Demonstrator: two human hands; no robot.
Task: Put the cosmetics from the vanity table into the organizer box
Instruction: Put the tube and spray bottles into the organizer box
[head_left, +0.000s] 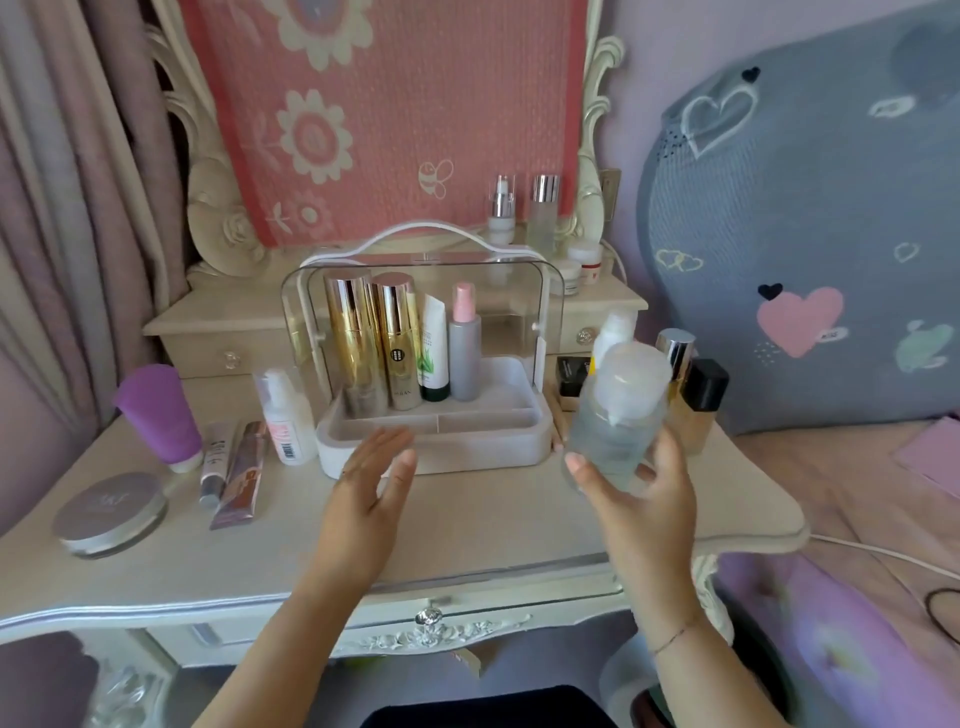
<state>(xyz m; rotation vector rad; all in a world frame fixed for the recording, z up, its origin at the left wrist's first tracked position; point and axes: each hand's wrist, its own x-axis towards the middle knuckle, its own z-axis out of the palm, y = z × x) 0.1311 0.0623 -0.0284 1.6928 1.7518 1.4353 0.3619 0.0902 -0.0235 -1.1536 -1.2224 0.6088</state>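
The right hand (640, 493) holds a clear bottle (619, 415) upright, just right of the organizer box (436, 448). Its thumb and fingers are wrapped around the bottle's lower half. The left hand (375, 478) is at the near edge of the box with its fingers straight and slightly apart, holding nothing. Motion blur makes it hard to tell, but it seems to hover above the vanity table (467, 525) rather than rest on it.

The box sits mid-table with its clear lid raised. Along its far side stand two gold bottles (356, 343), a white tube with a green cap (434, 358) and a grey spray bottle (464, 358).

On the table to the left of the box are a white bottle (284, 418), two slim tubes (228, 467), a purple tube (158, 410) and a round compact (109, 512). To the right, beyond the held bottle, stand a silver-capped bottle (676, 347) and a black-capped bottle (705, 389).
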